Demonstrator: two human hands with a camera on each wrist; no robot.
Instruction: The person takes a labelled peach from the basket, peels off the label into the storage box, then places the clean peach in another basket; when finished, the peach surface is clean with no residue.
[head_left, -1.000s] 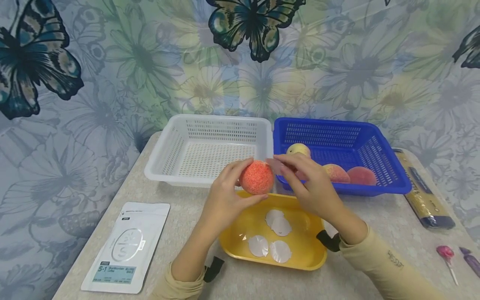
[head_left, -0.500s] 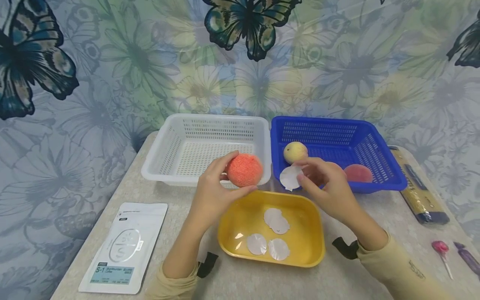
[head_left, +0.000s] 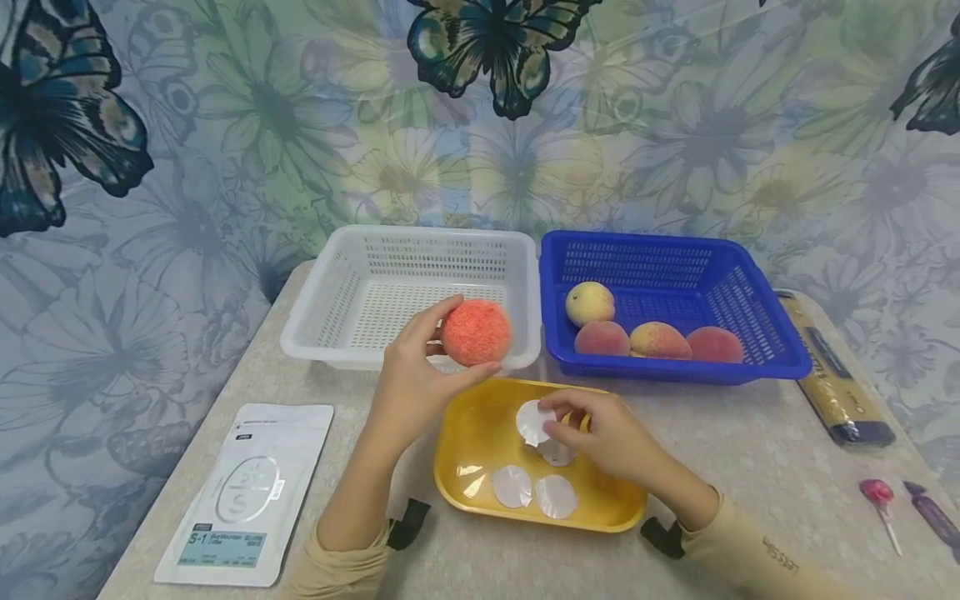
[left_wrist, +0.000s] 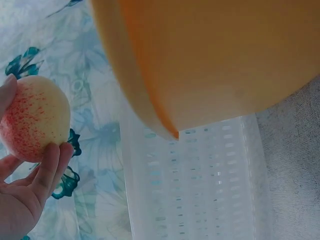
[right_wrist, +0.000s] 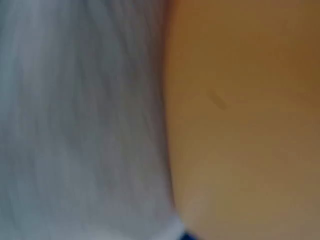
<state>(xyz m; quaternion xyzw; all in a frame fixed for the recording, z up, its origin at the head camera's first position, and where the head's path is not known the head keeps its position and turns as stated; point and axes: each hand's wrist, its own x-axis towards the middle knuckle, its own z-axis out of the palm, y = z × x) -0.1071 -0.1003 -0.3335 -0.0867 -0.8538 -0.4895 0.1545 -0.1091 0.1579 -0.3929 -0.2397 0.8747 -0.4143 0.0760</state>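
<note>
My left hand (head_left: 431, 358) grips an orange-red peach (head_left: 476, 332) just above the near rim of the white basket (head_left: 408, 242). The left wrist view shows the same peach (left_wrist: 32, 117) in my fingers (left_wrist: 47, 170), beside the yellow tray (left_wrist: 225, 60). My right hand (head_left: 555, 423) is low over the yellow tray (head_left: 465, 492) and pinches a round white paper disc (head_left: 532, 421). Three more white discs (head_left: 512, 486) lie in that tray. The right wrist view is a blur of the yellow tray (right_wrist: 240, 125).
A blue basket (head_left: 780, 362) at the back right holds several peaches (head_left: 658, 340). A white pouch (head_left: 243, 496) lies front left. A long yellow-and-dark package (head_left: 832, 375), a pink lollipop (head_left: 873, 493) and a purple item (head_left: 930, 512) lie at the right. A flowered curtain hangs behind.
My right hand came away from the peach with the white disc and dropped down into the yellow tray. My left hand carried the peach slightly left, toward the white basket.
</note>
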